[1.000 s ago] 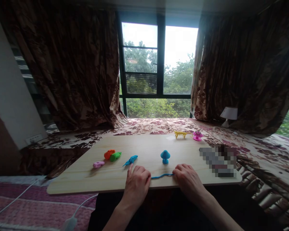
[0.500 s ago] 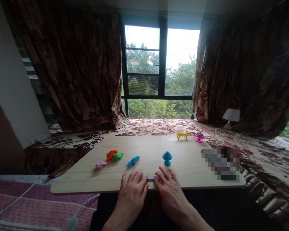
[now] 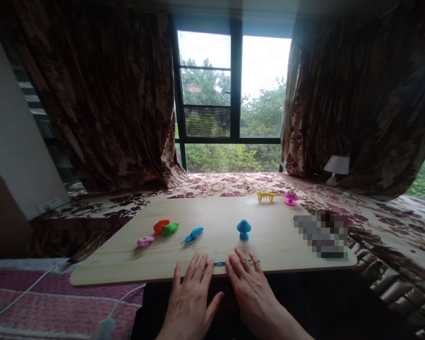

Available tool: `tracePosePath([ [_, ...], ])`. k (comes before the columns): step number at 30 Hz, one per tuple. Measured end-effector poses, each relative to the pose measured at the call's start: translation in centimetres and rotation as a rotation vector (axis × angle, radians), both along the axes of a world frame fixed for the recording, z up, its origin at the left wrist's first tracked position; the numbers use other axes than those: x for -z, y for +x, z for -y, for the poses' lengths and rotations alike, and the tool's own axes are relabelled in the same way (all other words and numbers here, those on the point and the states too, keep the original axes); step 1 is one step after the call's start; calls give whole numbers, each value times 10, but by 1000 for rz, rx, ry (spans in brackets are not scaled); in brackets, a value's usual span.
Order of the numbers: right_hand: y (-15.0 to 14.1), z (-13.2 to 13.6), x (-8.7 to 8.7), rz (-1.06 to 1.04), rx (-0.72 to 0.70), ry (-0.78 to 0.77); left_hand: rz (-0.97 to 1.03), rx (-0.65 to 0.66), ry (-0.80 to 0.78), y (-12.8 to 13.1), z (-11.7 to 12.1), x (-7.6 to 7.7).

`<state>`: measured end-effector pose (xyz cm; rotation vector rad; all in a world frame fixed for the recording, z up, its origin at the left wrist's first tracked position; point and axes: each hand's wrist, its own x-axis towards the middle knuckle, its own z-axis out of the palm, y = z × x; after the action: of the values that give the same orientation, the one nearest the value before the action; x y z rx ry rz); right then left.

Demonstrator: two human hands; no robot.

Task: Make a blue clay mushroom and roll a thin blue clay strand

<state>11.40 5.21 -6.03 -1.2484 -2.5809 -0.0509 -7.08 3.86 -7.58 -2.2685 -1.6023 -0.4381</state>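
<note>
A thin blue strand of what looks like modelling clay lies along the near edge of the board. My right hand rests flat over its right part, fingers spread, and a short end shows past the fingertips. Fingers outstretched, my left hand lies at the strand's left end, thumb held out to the side. Whether the left fingertips press on it is hard to see. Just beyond the right hand stands a blue mushroom figure. A blue lump with a pointed end lies ahead of the left hand.
Toward the left of the wooden board sit orange, green and pink lumps. A yellow legged figure and a pink mushroom-like figure stand at the far edge. A blurred patch covers something at right.
My left hand has slid back toward me and its thumb has spread away, uncovering more of the strand's left part. The right hand has barely moved. The whole view has shifted slightly.
</note>
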Motion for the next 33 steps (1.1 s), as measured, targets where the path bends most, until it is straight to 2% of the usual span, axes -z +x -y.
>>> tracePosePath([
  [5,-6,-8,-6,-6,75,-5,10,-60,-14,5,-7,-5],
  [11,1,-4,1,-13,45,8,-10,-28,-5,-2,1,2],
  [18,-9,-10,-11,1,78,-26,-8,-79,-23,6,-4,-4],
  [26,-1,4,-7,-30,41,-42,-27,-66,-1,-8,5,4],
  [33,-22,-6,-15,-74,-6,-38,-24,-69,-4,-8,-1,1],
])
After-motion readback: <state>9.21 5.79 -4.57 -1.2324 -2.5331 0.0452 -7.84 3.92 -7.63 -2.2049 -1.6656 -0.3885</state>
